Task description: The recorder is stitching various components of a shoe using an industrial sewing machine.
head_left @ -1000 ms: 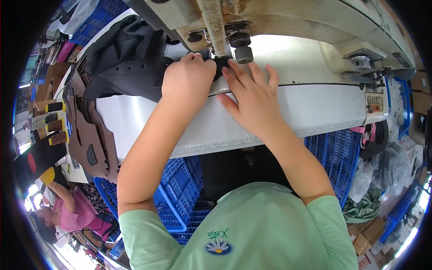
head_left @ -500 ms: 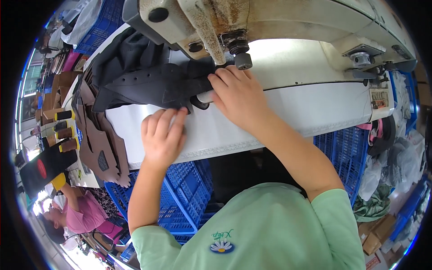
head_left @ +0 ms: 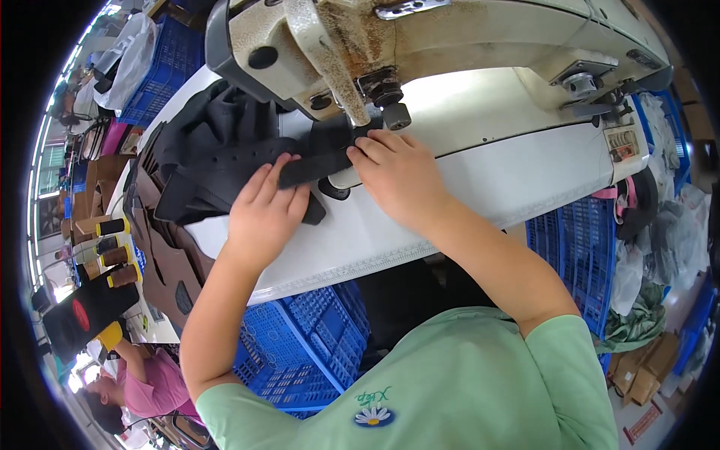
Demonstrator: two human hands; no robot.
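A black shoe upper (head_left: pixel 217 169) with a row of punched holes lies on the white bed of the sewing machine (head_left: pixel 330 60), left of the needle area. From it a narrow black strip (head_left: pixel 319 166) runs right, toward the presser foot. My left hand (head_left: pixel 266 214) is closed on the upper beside the strip's left end; the thumb is hidden. Bent over the strip's right end are the fingers of my right hand (head_left: pixel 397 176), close under the machine head. Where the needle meets the material is hidden.
Brown cut pieces (head_left: pixel 161 259) hang over the table's left edge. Thread cones (head_left: pixel 112 255) stand farther left, near a person in pink (head_left: pixel 154 382). Blue crates (head_left: pixel 300 345) sit below the table edge. The machine head hangs low above my hands.
My left hand has moved up from the upper's lower edge to the strip's left end. The strip now stands out from the upper. My right hand stays near the needle area; the view has shifted slightly.
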